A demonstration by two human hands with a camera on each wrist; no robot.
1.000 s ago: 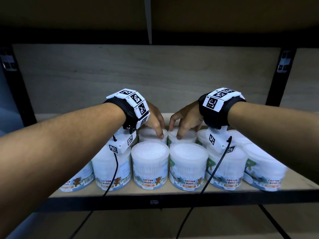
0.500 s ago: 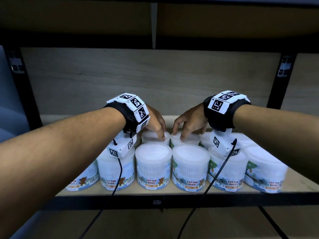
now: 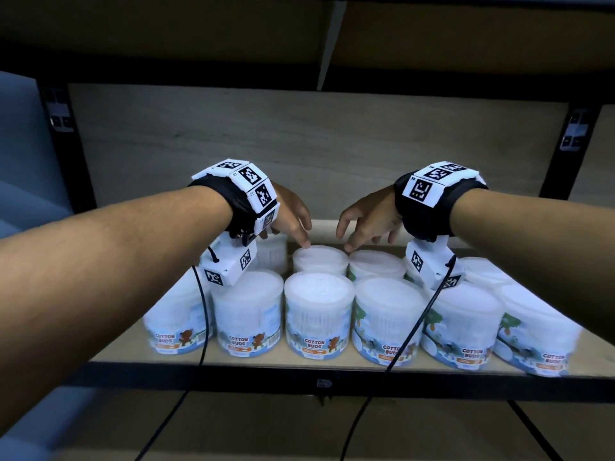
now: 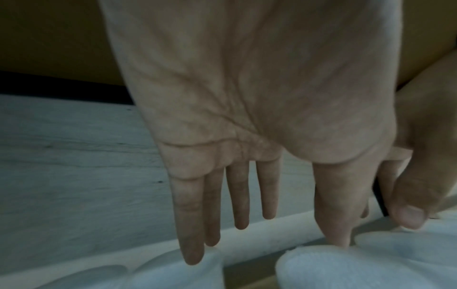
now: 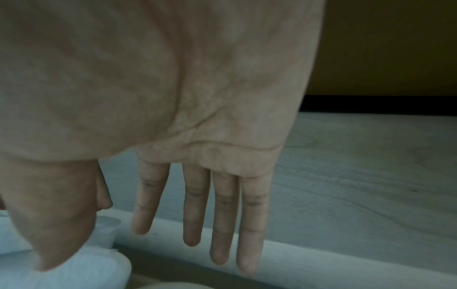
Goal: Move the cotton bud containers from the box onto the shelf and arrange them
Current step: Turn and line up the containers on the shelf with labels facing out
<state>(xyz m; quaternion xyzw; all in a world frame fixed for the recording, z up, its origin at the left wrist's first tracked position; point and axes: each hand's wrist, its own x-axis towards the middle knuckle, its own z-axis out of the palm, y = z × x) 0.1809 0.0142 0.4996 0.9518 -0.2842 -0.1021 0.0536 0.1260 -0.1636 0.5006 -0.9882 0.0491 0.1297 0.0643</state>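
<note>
Several round white cotton bud containers stand in two rows on the wooden shelf. The front row shows "Cotton Buds" labels. My left hand hovers over the back row with straight fingers, its thumb tip on the far rim of a back-row container. My right hand mirrors it, thumb tip at the rim of the neighbouring back container. In the left wrist view the left fingers hang straight and the thumb touches a white lid. In the right wrist view the right fingers are spread straight. Neither hand holds anything.
The shelf's pale back panel stands close behind the back row. Black uprights flank the bay and a dark shelf board runs overhead. A black front rail edges the shelf. Wrist-camera cables hang over the front containers.
Both hands have lifted and spread slightly apart; their fingers no longer press on the two back-row lids, only the thumb tips stay near the rims. The view has moved closer.
</note>
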